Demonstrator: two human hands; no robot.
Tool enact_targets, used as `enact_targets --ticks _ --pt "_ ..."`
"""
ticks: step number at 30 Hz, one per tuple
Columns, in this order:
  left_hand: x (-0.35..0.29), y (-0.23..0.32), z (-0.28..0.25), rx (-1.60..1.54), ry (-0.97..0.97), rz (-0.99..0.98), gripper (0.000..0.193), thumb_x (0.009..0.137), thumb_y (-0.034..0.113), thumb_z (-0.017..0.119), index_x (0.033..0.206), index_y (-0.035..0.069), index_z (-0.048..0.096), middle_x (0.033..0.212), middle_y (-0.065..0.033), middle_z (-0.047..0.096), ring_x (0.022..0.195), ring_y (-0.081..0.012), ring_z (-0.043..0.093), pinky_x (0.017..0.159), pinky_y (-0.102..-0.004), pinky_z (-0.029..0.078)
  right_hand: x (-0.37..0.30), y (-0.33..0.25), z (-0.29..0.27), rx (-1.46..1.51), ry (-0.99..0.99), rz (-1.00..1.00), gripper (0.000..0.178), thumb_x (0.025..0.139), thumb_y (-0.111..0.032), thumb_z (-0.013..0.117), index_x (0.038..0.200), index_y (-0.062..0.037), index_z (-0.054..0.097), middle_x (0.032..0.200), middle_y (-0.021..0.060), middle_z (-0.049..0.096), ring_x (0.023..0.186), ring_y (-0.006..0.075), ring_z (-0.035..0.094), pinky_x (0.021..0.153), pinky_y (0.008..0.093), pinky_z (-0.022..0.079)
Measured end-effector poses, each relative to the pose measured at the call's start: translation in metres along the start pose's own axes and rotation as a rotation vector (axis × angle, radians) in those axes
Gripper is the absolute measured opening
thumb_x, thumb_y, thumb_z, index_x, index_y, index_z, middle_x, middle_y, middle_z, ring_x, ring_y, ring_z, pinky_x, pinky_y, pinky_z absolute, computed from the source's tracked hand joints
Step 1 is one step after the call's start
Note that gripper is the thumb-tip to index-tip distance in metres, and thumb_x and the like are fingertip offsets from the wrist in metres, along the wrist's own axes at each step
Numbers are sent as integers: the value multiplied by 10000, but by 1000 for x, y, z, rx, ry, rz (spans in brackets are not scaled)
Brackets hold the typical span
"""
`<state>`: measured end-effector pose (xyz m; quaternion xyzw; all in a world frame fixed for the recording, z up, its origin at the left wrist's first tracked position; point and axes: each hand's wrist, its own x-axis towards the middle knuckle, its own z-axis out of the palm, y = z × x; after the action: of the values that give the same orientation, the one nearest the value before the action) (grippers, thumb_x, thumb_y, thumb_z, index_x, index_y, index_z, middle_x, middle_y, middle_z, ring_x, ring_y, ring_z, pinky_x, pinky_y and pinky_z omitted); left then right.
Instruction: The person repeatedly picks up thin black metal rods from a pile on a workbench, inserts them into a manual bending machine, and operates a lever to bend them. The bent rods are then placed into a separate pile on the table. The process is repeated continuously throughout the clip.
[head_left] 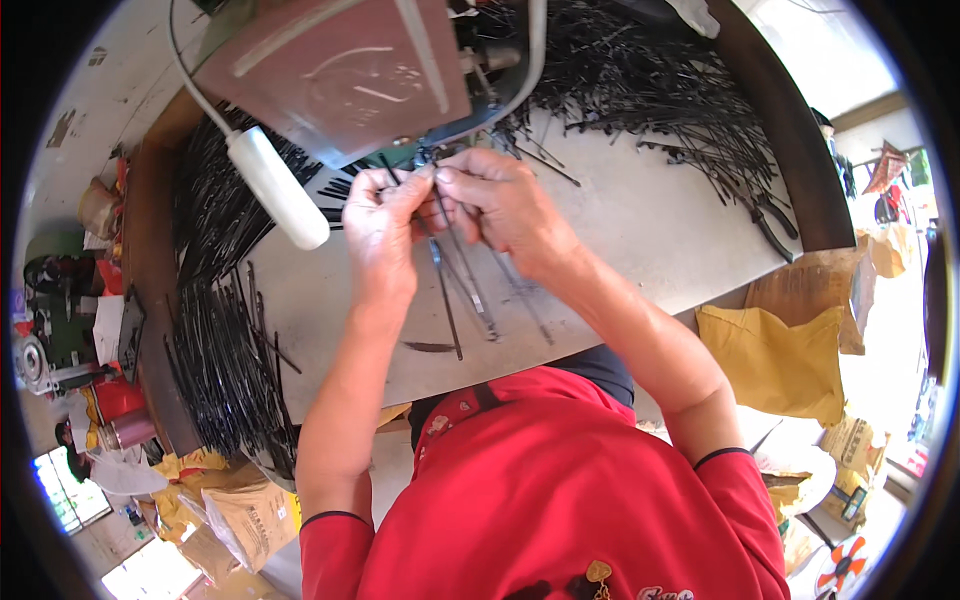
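Observation:
My left hand [383, 240] and my right hand [512, 205] meet at the lower edge of a machine with a reddish-brown cover [345, 85]. Fingers of both are closed in a pinch on a thin black rod [455, 240], which slants down between them toward me. Its upper end lies among the fingertips and the machine parts, so I cannot make out the exact contact. Below the hands, a few more thin dark rods [449, 312] lie on the pale metal tabletop [620, 250]. One of them carries a small pale piece near its lower end.
Large bundles of black rods [225, 350] line the table's left side; another heap [650, 90] covers the far right. Pliers with dark handles [774, 228] lie by the raised right rim [800, 130]. A white cylindrical lamp [275, 185] hangs left of my hands. Yellow sacks [775, 355] stand beyond the table.

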<state>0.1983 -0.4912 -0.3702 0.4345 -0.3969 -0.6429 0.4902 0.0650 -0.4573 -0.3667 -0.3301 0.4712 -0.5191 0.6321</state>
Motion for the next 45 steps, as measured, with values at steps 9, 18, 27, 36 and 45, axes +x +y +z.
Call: enact_targets --ticks 9,18,27,36,45 --pt "-47 87 -102 640 7 -145 241 807 77 673 983 -2 529 825 -107 635 701 -162 634 631 -281 509 -27 13 -43 -1001 230 -464 193 906 -237 581 953 -54 621 677 127 641 526 212 594 523 342 479" --pt "-41 54 -104 1250 35 339 240 811 33 646 1051 44 634 1014 -129 653 930 -256 648 831 -345 505 -42 -12 -80 -1573 321 -170 178 813 -217 650 843 -41 634 687 152 647 707 334 646 668 417 500" --pt "-26 11 -88 1501 -156 799 232 767 77 695 995 105 664 917 -48 648 849 -247 617 728 -355 508 -61 -14 -84 -1505 -91 -564 85 757 -26 590 838 -51 599 811 74 596 687 277 618 570 378 482" --pt "-26 -8 -82 1508 -83 908 146 765 76 707 906 88 670 917 -36 668 816 -227 643 689 -320 524 -44 1 -73 -1642 -113 -721 120 738 24 561 826 -54 543 840 76 506 751 255 589 567 366 486" --pt "-36 -18 -70 1352 -124 896 146 761 36 706 900 79 698 1006 -75 690 842 -233 667 730 -321 542 -47 21 -74 -1358 172 -702 67 816 -71 616 879 -65 596 860 65 582 738 277 619 599 363 506"
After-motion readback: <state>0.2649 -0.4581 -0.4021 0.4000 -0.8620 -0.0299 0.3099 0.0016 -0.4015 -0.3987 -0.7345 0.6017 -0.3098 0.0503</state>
